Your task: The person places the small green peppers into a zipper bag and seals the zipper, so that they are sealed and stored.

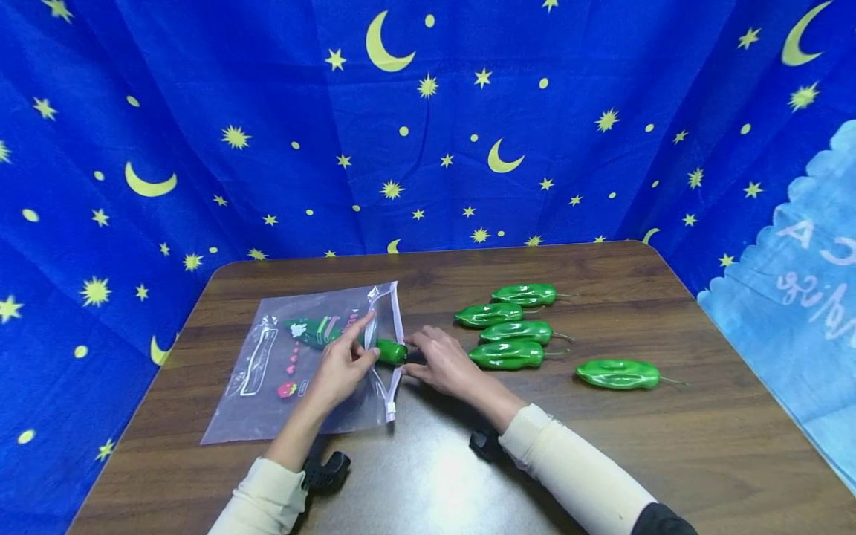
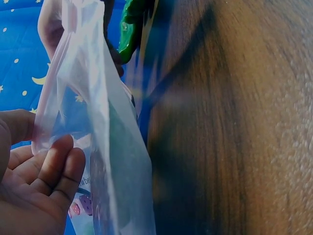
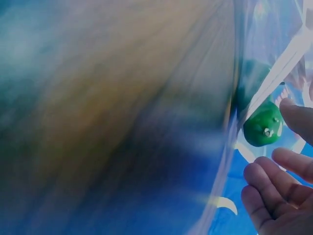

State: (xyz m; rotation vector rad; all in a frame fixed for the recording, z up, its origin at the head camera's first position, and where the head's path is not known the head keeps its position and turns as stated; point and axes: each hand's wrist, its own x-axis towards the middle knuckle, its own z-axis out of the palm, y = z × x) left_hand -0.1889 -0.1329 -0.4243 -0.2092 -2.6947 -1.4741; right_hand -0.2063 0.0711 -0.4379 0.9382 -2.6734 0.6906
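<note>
A clear zip bag [image 1: 237, 401] with pink printing lies flat on the table, its mouth facing right. My left hand [image 1: 341, 371] pinches the upper side of the bag's mouth between thumb and fingers; the left wrist view shows the bag's rim [image 2: 44, 127] between them. In the mouth sits the blunt end of a green pepper [image 1: 391, 351], and more green shows through the film farther in. My right hand [image 1: 438, 360] is just outside the mouth, thumb and fingers spread near the pepper's end [image 3: 264, 126], with a gap visible in the right wrist view.
Several green peppers [image 1: 511, 355] with thin stems lie in a loose column right of the bag, and one more pepper [image 1: 618, 374] lies farther right. The brown wooden table [image 1: 602, 461] ends at a blue star-and-moon curtain [image 1: 455, 200].
</note>
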